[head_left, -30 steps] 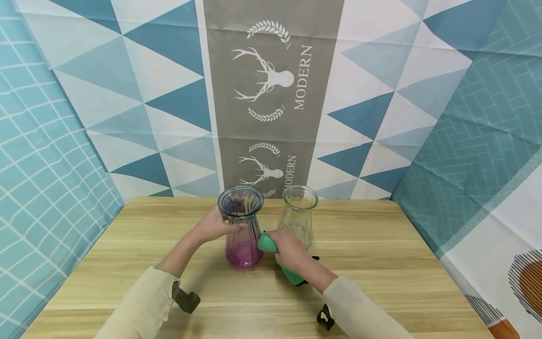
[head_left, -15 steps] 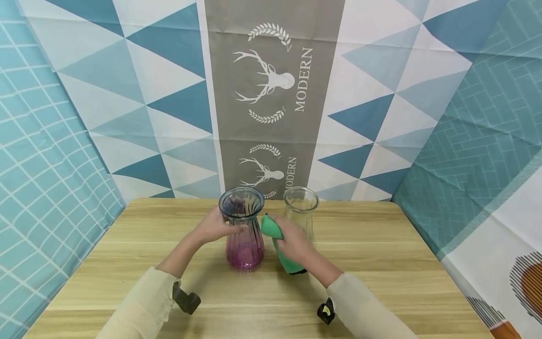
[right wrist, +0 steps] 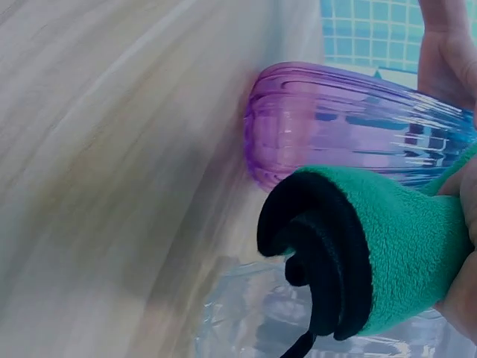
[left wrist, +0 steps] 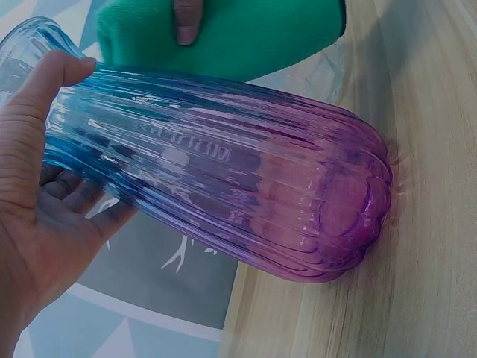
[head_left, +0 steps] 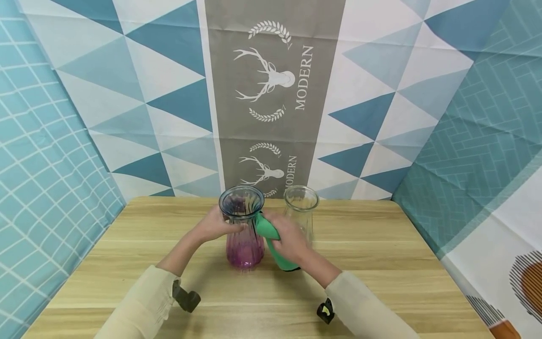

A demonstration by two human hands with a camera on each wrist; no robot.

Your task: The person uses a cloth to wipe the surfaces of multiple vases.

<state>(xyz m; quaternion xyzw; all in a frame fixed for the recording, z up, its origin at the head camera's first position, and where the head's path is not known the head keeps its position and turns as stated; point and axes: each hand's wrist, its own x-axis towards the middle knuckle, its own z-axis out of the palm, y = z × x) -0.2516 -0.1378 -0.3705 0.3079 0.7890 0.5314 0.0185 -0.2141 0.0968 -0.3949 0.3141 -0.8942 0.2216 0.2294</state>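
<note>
A ribbed glass vase (left wrist: 223, 164), blue at the neck and fading to purple-pink at the base, stands upright on the wooden table. My left hand (head_left: 215, 225) grips it around the neck, thumb on the near side and fingers behind. In my right hand (head_left: 289, 235) is a bunched green cloth (right wrist: 402, 231) with a dark border, its lower part hanging down. The cloth's upper end overlaps the right side of the vase, just under the rim in the head view. Just behind the right hand stands a clear glass vase (head_left: 301, 197), partly hidden by that hand.
Beneath both vases is a wood-grain table (head_left: 368, 245). A wall covering (head_left: 271, 127) with triangles and deer heads rises behind the table's far edge. Tiled-pattern sheets hang at the left (head_left: 46, 141) and right. Black wrist cameras (head_left: 186, 296) sit on both sleeves.
My right hand has lifted the green cloth and brought it left, up against the coloured vase's upper side. The left hand and both vases stay where they were.
</note>
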